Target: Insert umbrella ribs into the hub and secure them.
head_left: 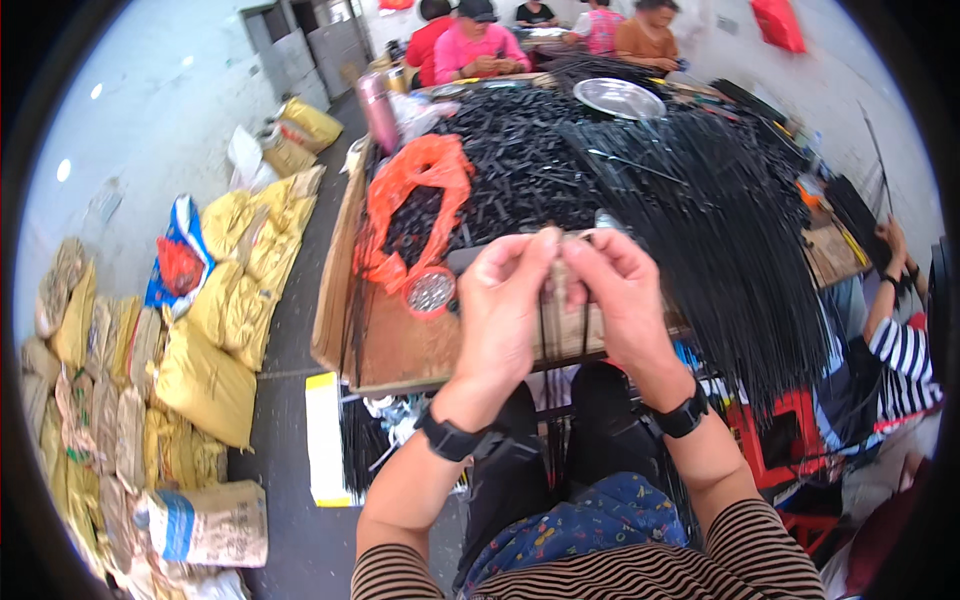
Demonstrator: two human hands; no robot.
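Both of my hands are raised over the near edge of the wooden table, fingertips almost meeting. My left hand is closed in a pinch, and opposite it my right hand pinches too. Long thin dark strips run down from between the fingers toward my lap; their upper ends are mostly covered by the fingertips. Any smaller part at the pinch is too blurred to make out. Just left of my left hand stands a small round red dish full of tiny shiny metal pieces. Black bands circle both wrists.
A heap of short black pieces covers the table; long black strips overhang its right side. Nearby are an orange-red plastic bag, pink flask and metal plate. Yellow sacks line the left. Co-workers sit beyond and right.
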